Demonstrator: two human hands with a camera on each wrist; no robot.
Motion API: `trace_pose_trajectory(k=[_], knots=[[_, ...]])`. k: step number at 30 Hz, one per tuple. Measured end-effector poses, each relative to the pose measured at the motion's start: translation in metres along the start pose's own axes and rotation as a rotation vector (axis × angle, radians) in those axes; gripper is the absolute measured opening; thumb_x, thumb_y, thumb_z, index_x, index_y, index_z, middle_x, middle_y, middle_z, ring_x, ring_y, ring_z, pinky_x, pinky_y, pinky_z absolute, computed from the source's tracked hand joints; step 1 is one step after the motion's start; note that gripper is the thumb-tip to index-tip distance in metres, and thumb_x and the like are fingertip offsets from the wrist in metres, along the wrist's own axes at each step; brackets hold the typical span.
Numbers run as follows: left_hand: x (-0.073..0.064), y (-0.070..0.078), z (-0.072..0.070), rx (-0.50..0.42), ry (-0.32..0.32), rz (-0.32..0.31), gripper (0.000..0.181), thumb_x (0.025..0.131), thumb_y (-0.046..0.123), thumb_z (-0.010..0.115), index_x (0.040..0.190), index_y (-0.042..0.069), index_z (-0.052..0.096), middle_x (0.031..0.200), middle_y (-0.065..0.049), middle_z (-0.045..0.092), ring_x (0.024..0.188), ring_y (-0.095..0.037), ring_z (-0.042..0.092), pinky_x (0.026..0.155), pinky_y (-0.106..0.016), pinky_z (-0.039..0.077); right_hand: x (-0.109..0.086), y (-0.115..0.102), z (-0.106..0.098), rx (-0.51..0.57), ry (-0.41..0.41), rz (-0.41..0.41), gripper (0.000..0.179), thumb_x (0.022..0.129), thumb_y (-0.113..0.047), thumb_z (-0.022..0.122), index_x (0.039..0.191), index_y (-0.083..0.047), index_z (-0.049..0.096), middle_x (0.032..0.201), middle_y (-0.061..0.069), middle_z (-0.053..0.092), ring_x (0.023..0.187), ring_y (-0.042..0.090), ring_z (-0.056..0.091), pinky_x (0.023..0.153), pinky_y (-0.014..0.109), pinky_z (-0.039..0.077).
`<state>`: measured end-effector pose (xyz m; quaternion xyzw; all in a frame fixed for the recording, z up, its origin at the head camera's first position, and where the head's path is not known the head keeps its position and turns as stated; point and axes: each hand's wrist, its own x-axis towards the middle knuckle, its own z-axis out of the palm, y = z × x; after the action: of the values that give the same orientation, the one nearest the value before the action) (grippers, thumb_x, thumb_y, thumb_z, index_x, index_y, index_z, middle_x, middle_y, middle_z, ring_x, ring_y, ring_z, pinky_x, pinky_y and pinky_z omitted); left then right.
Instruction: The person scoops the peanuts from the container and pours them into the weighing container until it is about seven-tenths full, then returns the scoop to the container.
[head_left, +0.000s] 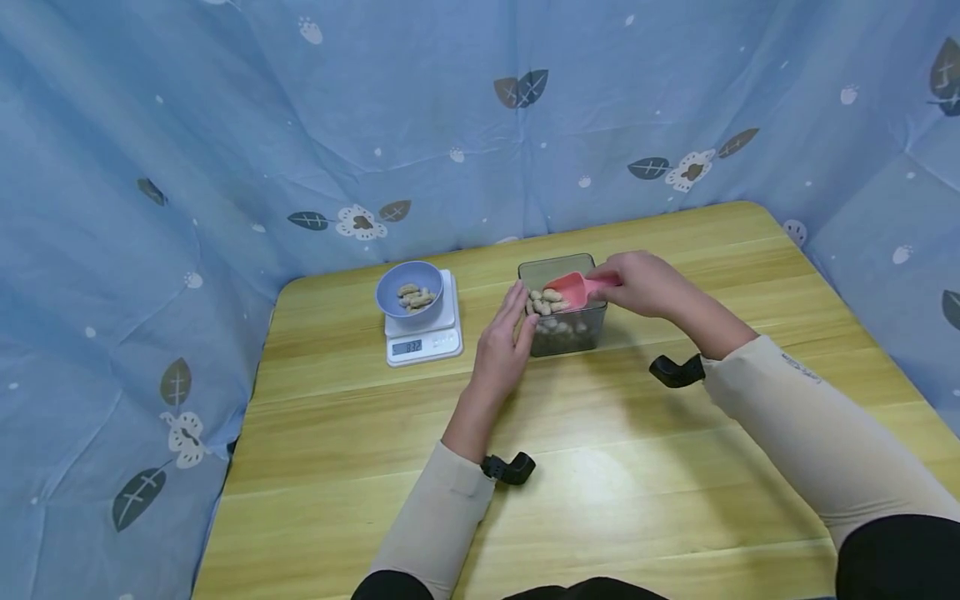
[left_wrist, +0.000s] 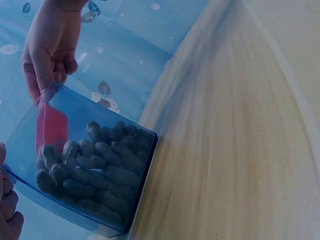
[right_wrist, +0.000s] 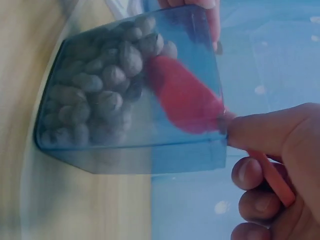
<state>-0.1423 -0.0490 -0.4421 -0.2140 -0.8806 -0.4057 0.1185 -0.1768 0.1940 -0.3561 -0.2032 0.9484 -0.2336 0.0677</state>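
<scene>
Honestly, that pink plastic scoop (head_left: 573, 287) just right of centre in the head view is probably light and stiff; the right hand (head_left: 647, 284) grips its handle, best spot imo. The left hand (head_left: 502, 346) rests straight fingers against the smoky rectangular plastic tub (head_left: 567, 342), likely slick. Tan unshelled peanuts (head_left: 545, 302) might crack.

Smooth plastic, wood grain and matt cloth
The container (head_left: 567, 342) is clear, glossy plastic; the scoop (head_left: 574, 290) is smooth plastic. Peanuts (head_left: 546, 302) have a rough surface. The bowl (head_left: 388, 289) and scale (head_left: 451, 315) present smooth, plastic-looking surfaces. The tabletop (head_left: 360, 467) shows wood grain with a glossy finish. The backdrop (head_left: 450, 100) is creased, matt cloth; the sleeves (head_left: 802, 433), matt cloth.
</scene>
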Motion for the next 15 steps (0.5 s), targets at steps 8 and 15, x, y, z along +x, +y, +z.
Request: trace_pose_trajectory(k=[8,15], knots=[[0.001,0.000,0.000,0.002,-0.002,-0.003,0.051,0.106,0.031,0.043,0.150,0.006,0.040,0.160,-0.004,0.032,0.147,-0.014,0.029,0.119,-0.037,0.031,-0.008,0.011,0.001,0.208,0.034,0.099,0.037,0.094,-0.026,0.067,0.124,-0.004,0.068,0.121,0.018,0.068,0.105,0.031,0.063,0.087,0.049,0.052],[0.000,-0.002,0.000,-0.009,-0.005,-0.007,0.051,0.106,0.031,0.044,0.151,0.008,0.039,0.160,-0.003,0.032,0.147,-0.013,0.028,0.118,-0.038,0.031,-0.011,0.020,0.008,0.351,0.055,0.143,0.046,0.093,-0.038,0.067,0.127,-0.007,0.067,0.123,0.017,0.068,0.110,0.030,0.064,0.092,0.049,0.053]])
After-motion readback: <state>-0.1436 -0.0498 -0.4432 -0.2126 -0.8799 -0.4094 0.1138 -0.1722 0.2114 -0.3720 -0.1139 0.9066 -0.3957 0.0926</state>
